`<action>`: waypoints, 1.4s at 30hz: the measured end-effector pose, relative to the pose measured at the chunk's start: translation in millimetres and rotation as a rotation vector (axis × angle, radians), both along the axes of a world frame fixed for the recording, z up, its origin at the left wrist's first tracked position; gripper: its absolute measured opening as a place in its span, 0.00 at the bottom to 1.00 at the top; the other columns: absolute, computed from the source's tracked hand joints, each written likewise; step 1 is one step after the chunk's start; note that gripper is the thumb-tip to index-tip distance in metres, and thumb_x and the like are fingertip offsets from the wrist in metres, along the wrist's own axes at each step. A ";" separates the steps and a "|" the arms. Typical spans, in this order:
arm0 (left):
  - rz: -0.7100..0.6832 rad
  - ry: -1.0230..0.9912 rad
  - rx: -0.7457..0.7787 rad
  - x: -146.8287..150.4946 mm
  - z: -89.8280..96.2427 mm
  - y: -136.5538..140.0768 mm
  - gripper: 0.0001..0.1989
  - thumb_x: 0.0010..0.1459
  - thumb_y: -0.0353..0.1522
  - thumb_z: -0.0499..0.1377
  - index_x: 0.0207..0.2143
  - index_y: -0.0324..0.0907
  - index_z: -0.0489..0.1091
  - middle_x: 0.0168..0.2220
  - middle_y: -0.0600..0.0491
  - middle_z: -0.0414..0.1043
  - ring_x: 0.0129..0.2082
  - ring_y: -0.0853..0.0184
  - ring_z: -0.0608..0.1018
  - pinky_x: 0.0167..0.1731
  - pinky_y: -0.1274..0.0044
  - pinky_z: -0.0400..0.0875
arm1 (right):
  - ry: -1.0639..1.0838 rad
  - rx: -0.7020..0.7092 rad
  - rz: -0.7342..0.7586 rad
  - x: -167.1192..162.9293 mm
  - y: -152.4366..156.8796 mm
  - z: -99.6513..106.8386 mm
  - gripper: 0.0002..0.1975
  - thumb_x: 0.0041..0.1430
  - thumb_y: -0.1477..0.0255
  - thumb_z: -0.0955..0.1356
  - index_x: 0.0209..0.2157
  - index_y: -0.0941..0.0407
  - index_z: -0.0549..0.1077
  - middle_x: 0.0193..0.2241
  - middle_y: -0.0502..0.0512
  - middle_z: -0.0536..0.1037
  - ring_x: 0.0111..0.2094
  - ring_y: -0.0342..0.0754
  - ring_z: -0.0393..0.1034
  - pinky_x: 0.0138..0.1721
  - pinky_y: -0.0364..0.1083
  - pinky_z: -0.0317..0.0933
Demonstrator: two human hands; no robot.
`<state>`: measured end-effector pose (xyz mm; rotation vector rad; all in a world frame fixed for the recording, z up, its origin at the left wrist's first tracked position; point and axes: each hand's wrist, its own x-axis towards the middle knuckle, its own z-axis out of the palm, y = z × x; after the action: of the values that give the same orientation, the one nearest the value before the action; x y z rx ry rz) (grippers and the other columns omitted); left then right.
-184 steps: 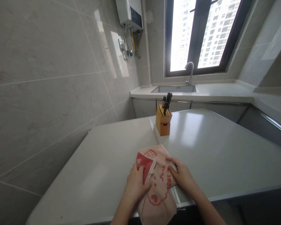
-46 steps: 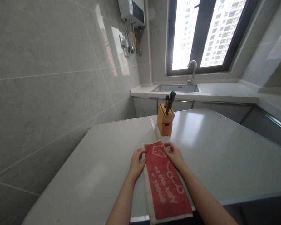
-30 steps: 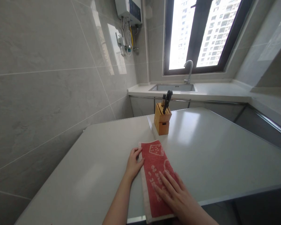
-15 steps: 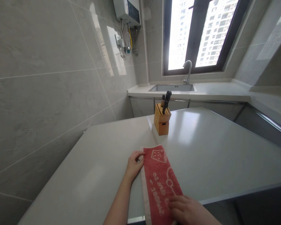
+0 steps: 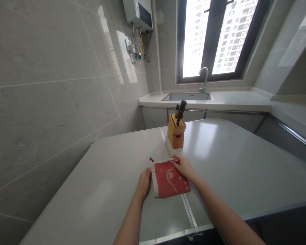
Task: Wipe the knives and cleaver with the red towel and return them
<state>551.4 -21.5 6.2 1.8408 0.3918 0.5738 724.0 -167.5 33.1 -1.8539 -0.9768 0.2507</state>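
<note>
A red towel (image 5: 165, 182) with a white border and pale pattern lies folded over on itself in the middle of the white table. At its left edge is my left hand (image 5: 143, 182), closed on the border near the far corner; some of its fingertips are hidden. My right hand (image 5: 183, 166) grips the far edge of the towel, thumb on top and fingers along the white hem. A small red tab sticks up at the towel's far left corner. Just beyond stands a wooden knife block (image 5: 176, 132) with black-handled knives in it.
The white table (image 5: 112, 183) has a seam running from front to back under the towel. Behind it is a counter with a steel sink (image 5: 188, 97) and a faucet (image 5: 205, 78) below the window. A water heater (image 5: 138, 15) hangs on the wall.
My right hand has moved from the towel's near end to its far edge, folding the near part over. The towel now looks much shorter. My left hand stays by the left edge.
</note>
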 end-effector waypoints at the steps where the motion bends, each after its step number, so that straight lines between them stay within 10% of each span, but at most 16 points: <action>1: 0.006 0.011 0.031 -0.1 -0.1 0.0 0.29 0.63 0.46 0.41 0.37 0.37 0.76 0.35 0.47 0.77 0.36 0.61 0.75 0.42 0.70 0.68 | -0.015 0.008 -0.011 0.1 1.2 -5.2 0.07 0.54 0.67 0.65 0.32 0.54 0.72 0.27 0.50 0.77 0.32 0.49 0.72 0.36 0.45 0.62; 6: 0.023 0.061 0.235 1.4 -4.7 0.2 0.15 0.53 0.38 0.60 0.39 0.38 0.73 0.37 0.48 0.76 0.37 0.62 0.75 0.39 0.74 0.68 | -0.024 0.064 -0.003 -6.9 -2.7 -22.0 0.09 0.57 0.67 0.62 0.37 0.52 0.71 0.31 0.51 0.78 0.35 0.49 0.73 0.39 0.46 0.63; 17: 0.034 -0.058 0.033 1.0 -1.2 -1.8 0.35 0.55 0.33 0.58 0.62 0.41 0.47 0.41 0.49 0.75 0.38 0.66 0.77 0.40 0.74 0.69 | -0.361 0.168 -0.216 -7.2 -6.9 -18.1 0.13 0.57 0.70 0.65 0.44 0.57 0.68 0.40 0.59 0.70 0.41 0.52 0.66 0.45 0.52 0.60; 25: 0.147 -0.123 -0.109 2.9 -7.7 3.4 0.33 0.58 0.38 0.56 0.62 0.42 0.47 0.44 0.46 0.73 0.38 0.66 0.78 0.39 0.74 0.72 | -0.645 -0.202 0.366 -76.0 -27.5 20.7 0.15 0.54 0.62 0.68 0.41 0.56 0.71 0.40 0.58 0.74 0.45 0.55 0.65 0.48 0.52 0.58; 28: 0.143 -0.106 -0.131 2.0 -8.8 5.1 0.32 0.57 0.39 0.56 0.61 0.43 0.48 0.44 0.46 0.73 0.35 0.68 0.78 0.36 0.76 0.72 | -0.667 -0.266 0.367 -95.0 -31.7 13.9 0.32 0.47 0.58 0.72 0.53 0.54 0.65 0.52 0.62 0.67 0.55 0.62 0.57 0.53 0.58 0.54; 31: 0.128 -0.091 -0.149 0.4 -6.5 5.2 0.31 0.56 0.40 0.57 0.59 0.44 0.51 0.46 0.47 0.72 0.34 0.68 0.78 0.34 0.77 0.72 | -0.649 -0.288 0.283 -95.3 -29.1 4.0 0.25 0.54 0.69 0.68 0.54 0.56 0.64 0.52 0.64 0.68 0.52 0.61 0.61 0.51 0.58 0.56; 38: 0.074 -0.121 -0.348 -0.4 -0.3 6.1 0.35 0.57 0.48 0.53 0.62 0.41 0.51 0.39 0.48 0.73 0.28 0.68 0.74 0.25 0.77 0.69 | -0.014 0.108 0.136 -68.0 -17.0 12.8 0.11 0.59 0.73 0.62 0.42 0.56 0.72 0.40 0.57 0.77 0.42 0.51 0.70 0.46 0.51 0.62; 42: 0.073 -0.157 -0.261 -1.4 3.2 6.7 0.32 0.55 0.51 0.53 0.56 0.40 0.63 0.47 0.43 0.71 0.45 0.59 0.74 0.41 0.71 0.71 | 0.700 0.416 0.126 -63.7 -10.9 30.1 0.16 0.55 0.63 0.67 0.45 0.53 0.70 0.41 0.53 0.78 0.42 0.51 0.72 0.44 0.49 0.65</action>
<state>549.9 -14.8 9.5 1.5256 0.4088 0.6794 660.3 -178.5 63.2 -1.1876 -0.5908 0.6659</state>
